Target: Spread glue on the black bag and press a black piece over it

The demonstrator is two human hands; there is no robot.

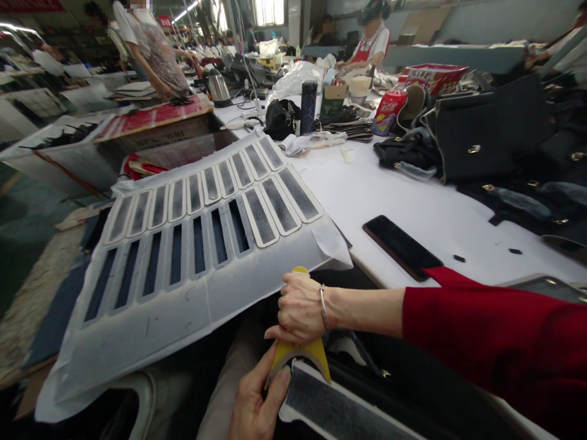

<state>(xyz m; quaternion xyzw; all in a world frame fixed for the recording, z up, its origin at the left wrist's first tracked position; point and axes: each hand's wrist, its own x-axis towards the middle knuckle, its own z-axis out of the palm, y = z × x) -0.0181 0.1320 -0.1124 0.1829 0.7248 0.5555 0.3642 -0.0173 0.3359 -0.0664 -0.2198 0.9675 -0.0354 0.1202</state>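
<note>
- Head view: a white table (413,201) carries a phone (402,246), dark bags (486,131), a black bottle (308,107) and a kettle (218,87); other people work at the far end.
- A white die-cut sheet (183,244) with rows of grey strips and empty slots lies tilted off the table's near edge, just left of the hands.
- Right hand (300,308), red sleeve, is fisted around a yellow tool (302,354), whose top pokes above the knuckles.
- Left hand (257,400) lies below, fingertips narrow, touching the tool's flared foot, which presses a grey strip (339,409) at the bottom edge.
</note>
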